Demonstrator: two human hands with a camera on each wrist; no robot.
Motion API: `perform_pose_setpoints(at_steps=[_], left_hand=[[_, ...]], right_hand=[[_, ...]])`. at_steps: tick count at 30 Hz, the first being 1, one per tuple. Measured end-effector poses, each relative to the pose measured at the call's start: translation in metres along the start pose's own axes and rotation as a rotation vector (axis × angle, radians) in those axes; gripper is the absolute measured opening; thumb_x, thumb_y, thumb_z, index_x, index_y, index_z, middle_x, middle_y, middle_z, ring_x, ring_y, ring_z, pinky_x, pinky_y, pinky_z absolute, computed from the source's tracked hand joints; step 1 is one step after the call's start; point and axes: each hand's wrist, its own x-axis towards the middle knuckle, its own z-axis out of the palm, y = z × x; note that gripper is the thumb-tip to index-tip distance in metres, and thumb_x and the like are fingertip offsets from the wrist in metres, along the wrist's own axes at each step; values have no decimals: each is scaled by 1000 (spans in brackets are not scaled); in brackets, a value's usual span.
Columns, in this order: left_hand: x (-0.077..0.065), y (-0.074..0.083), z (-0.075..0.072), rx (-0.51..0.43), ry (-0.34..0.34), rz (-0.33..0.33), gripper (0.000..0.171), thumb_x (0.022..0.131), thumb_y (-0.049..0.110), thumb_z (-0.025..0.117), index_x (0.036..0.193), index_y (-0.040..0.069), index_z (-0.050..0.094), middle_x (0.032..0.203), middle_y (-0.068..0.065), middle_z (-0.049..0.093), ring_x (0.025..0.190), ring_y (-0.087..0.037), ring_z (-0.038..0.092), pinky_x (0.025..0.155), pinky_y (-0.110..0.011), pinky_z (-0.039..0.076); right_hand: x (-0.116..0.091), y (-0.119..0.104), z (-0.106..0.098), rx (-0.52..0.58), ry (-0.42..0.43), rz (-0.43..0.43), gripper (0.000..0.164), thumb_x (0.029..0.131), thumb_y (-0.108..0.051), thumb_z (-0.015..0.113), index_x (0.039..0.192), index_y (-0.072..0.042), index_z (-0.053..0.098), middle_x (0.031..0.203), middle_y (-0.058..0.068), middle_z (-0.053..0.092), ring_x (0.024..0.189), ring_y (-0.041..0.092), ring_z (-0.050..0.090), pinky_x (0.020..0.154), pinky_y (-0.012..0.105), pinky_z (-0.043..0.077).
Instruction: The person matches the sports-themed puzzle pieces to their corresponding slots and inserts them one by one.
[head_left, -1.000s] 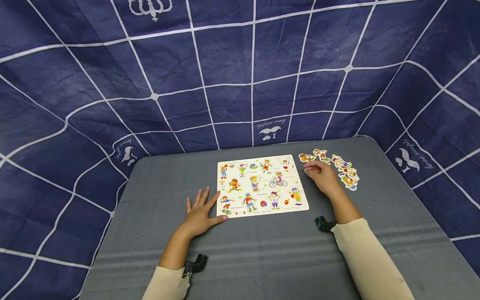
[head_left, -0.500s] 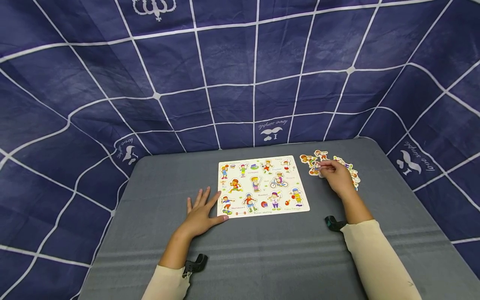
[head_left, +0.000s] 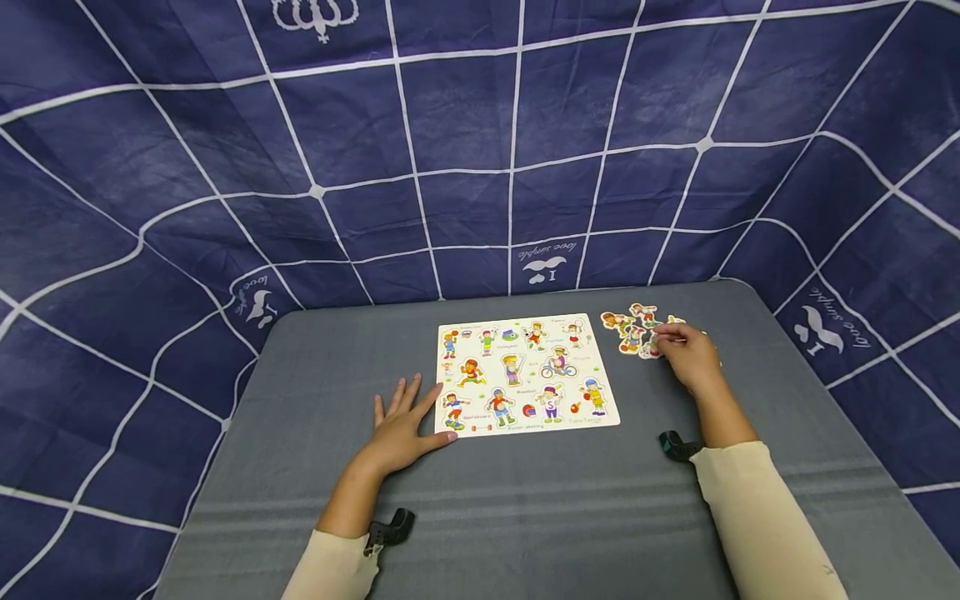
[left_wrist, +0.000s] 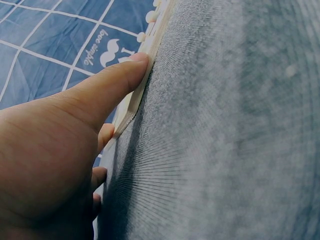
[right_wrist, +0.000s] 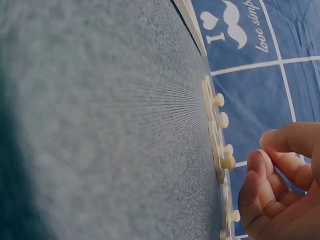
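A pale puzzle board [head_left: 491, 390] printed with children playing sports lies on the grey table. My left hand [head_left: 400, 435] is spread at its near left corner, thumb and index finger touching the board's edge; the left wrist view shows the thumb [left_wrist: 112, 82] along that edge. To the right of the board, my right hand [head_left: 686, 357] hovers with curled fingers over loose figure pieces [head_left: 632, 340]. In the right wrist view, the thumb and index tips of that hand [right_wrist: 285, 180] meet with nothing seen between them, apart from the small round knobs [right_wrist: 223, 120] on the pieces. More pieces are hidden beneath it.
A dark blue cloth [head_left: 465, 100] with a white grid hangs behind the table [head_left: 525, 508] and along its sides. Black wrist devices [head_left: 392, 527] sit at both cuffs. Knobs rise from the board too, visible in the left wrist view.
My right hand has shifted right, away from the board's right edge and across the loose pieces, uncovering some on the left and covering those on the right. The left hand stays put.
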Motion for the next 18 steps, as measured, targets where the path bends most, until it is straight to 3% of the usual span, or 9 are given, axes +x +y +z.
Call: perform_pose_setpoints(at_steps=[3, 9, 13, 18], left_hand=[[0, 0, 0, 2, -1, 1, 95, 84, 71, 67, 161, 32, 27, 172, -9, 6, 159, -38, -6, 119, -71, -13], [-1, 1, -1, 4, -1, 2, 95, 83, 72, 66, 161, 32, 27, 172, -9, 6, 159, -37, -7, 119, -70, -13], [-1, 0, 0, 11, 1, 4, 95, 84, 72, 66, 161, 34, 26, 172, -8, 6, 159, -37, -7, 119, -70, -13], [-2, 0, -1, 14, -5, -4, 96, 84, 72, 66, 161, 35, 23, 172, -7, 4, 159, -35, -8, 120, -69, -13]], right_hand=[[2, 2, 0, -33, -13, 1, 30, 94, -7, 61, 121, 4, 69, 107, 21, 70, 70, -14, 49, 64, 10, 41], [9, 7, -1, -124, -43, 0, 29, 94, -10, 61, 119, 2, 70, 107, 21, 70, 70, -11, 47, 66, 16, 40], [13, 9, -2, -125, -72, -18, 27, 93, -8, 62, 116, 4, 70, 106, 23, 70, 72, -6, 49, 66, 18, 40], [17, 8, -4, -170, -130, -42, 24, 93, -6, 62, 113, 5, 70, 104, 26, 71, 76, 6, 54, 68, 23, 41]])
